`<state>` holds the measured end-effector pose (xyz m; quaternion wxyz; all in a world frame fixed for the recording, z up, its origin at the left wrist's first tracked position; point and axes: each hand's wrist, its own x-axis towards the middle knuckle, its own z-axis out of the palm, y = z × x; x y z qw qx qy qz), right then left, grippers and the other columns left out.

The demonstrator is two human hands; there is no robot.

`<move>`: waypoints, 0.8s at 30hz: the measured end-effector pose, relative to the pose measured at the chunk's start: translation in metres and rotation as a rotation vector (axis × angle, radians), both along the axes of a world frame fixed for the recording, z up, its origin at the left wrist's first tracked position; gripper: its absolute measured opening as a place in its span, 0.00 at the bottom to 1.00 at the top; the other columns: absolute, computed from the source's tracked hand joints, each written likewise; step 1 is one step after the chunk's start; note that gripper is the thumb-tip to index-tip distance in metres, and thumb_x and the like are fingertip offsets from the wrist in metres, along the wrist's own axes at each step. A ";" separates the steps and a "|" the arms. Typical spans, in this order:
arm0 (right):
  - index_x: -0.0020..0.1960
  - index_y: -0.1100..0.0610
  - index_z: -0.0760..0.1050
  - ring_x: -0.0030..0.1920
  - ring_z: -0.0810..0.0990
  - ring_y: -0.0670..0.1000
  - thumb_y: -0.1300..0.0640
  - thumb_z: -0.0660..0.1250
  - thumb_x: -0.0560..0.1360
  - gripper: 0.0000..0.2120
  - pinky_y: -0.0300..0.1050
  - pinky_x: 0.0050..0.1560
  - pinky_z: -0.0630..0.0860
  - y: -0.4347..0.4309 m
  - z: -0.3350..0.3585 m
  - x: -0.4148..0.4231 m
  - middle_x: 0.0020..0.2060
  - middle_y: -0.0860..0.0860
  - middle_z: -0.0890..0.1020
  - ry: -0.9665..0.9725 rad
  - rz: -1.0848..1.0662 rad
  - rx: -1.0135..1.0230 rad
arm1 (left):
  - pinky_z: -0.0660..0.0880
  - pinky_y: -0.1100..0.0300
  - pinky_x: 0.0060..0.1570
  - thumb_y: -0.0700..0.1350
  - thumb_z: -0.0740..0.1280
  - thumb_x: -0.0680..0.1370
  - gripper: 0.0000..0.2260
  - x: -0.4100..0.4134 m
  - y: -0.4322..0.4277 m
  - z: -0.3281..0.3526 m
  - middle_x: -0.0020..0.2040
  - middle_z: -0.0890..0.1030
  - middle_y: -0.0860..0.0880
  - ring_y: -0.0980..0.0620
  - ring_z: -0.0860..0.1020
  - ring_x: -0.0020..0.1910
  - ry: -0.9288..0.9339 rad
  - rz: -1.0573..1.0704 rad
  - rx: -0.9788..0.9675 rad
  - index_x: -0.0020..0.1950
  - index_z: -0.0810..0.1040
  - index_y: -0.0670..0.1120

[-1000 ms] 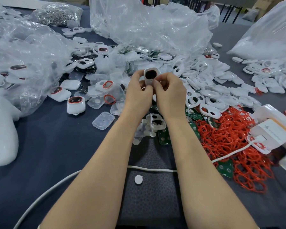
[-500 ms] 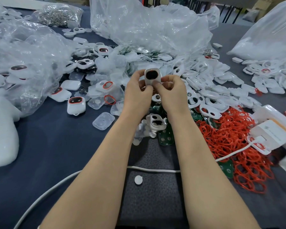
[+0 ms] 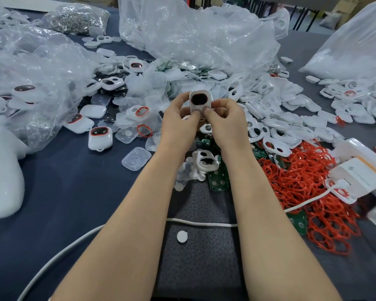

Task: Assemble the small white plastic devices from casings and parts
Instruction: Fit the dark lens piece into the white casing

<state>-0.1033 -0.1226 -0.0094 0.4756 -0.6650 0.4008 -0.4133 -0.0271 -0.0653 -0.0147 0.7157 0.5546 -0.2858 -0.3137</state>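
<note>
Head view, nearest first: a white cable [image 3: 200, 223] across a dark mat [image 3: 200, 268], with a small white disc [image 3: 182, 236] just beside it on the mat. Farther up, between the forearms, a loose casing front [image 3: 205, 161] atop green circuit boards [image 3: 218, 181], and a tangle of red rings [image 3: 302, 192] spilling to the right. Above that, the work itself — a white device [image 3: 200, 101] held clear of the tabletop [image 3: 74, 192], pinched between left hand [image 3: 178, 122] and right hand [image 3: 225, 121], both curled round its lower half, thumbs close together on the front face below the dark window. Looks light and rigid, a smooth moulded shell, probably slick under dry fingers and liable to spring apart if not fully snapped. Best taken by the long side edges, leaving the front free for thumb pressure; worth keeping off the dark window and its faint red rim — likely the softest spot, easily smudged or dislodged. Seating of the shell halves: impossible to tell from here. Off to the left, finished devices [image 3: 100, 137] and clear covers [image 3: 136, 158]; to the right, heaped white casings [image 3: 280, 120]; farthest back, crumpled clear bags [image 3: 193, 35].
</note>
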 end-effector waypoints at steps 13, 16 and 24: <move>0.50 0.57 0.72 0.37 0.74 0.40 0.59 0.66 0.77 0.04 0.27 0.36 0.70 0.000 -0.003 0.003 0.38 0.44 0.75 0.026 -0.032 -0.082 | 0.78 0.66 0.42 0.31 0.63 0.77 0.16 -0.003 -0.002 0.001 0.44 0.81 0.46 0.56 0.82 0.39 -0.014 0.029 0.008 0.62 0.74 0.45; 0.50 0.57 0.71 0.37 0.73 0.40 0.59 0.66 0.77 0.04 0.26 0.36 0.70 0.001 -0.002 0.003 0.38 0.44 0.75 0.025 -0.029 -0.089 | 0.78 0.66 0.42 0.32 0.63 0.77 0.16 -0.003 -0.002 0.002 0.43 0.82 0.46 0.56 0.82 0.39 -0.002 0.025 0.002 0.63 0.74 0.45; 0.48 0.57 0.74 0.42 0.79 0.48 0.59 0.67 0.77 0.02 0.41 0.45 0.77 0.003 0.003 0.001 0.41 0.52 0.80 -0.069 0.029 0.047 | 0.78 0.62 0.46 0.34 0.63 0.79 0.10 -0.001 0.000 0.002 0.41 0.82 0.49 0.56 0.82 0.39 0.117 -0.006 -0.026 0.58 0.73 0.45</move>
